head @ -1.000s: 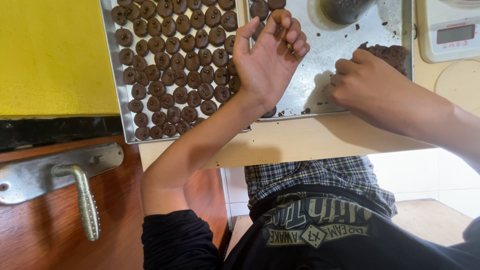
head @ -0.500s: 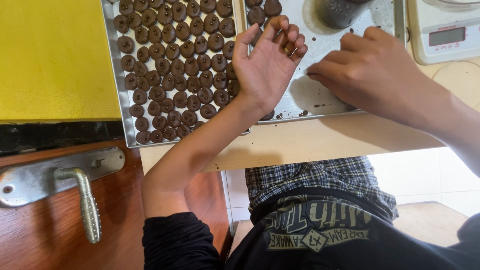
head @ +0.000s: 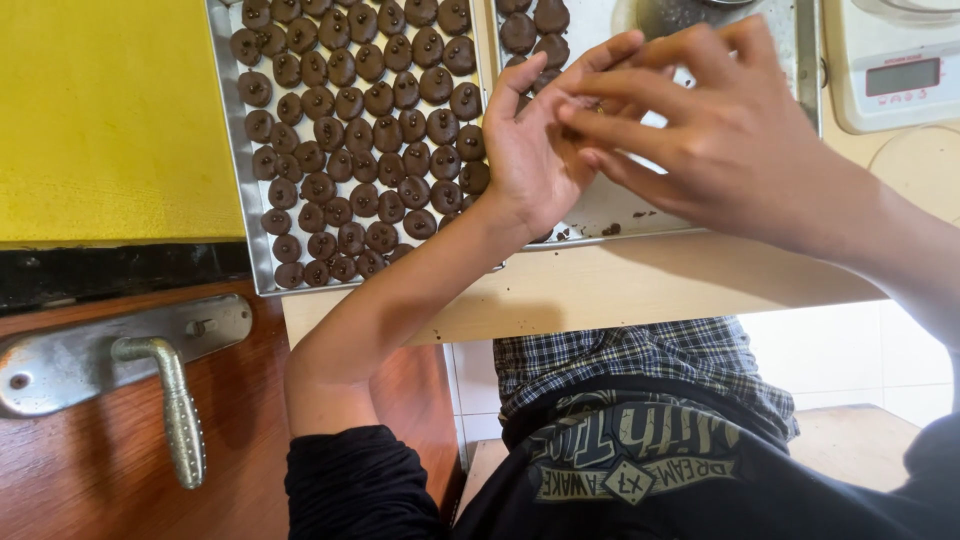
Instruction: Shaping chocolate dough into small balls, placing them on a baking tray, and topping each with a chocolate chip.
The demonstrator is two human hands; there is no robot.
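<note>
I see left hand [head: 540, 150] palm up, fingers pointing toward top right, over seam between two trays. Right hand [head: 720, 130] fingertips press into left palm; whatever is pinched there hidden, so shape, axis and grip state I cannot tell. Left tray [head: 245, 210] packed with dark round cookies [head: 365, 130]; scale [head: 890, 70] cut off.

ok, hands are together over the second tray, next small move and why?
Probably set the piece down beside the few cookies on the right tray: left hand and right hand meet fingertip to fingertip above it, and the left tray looks nearly full.
</note>
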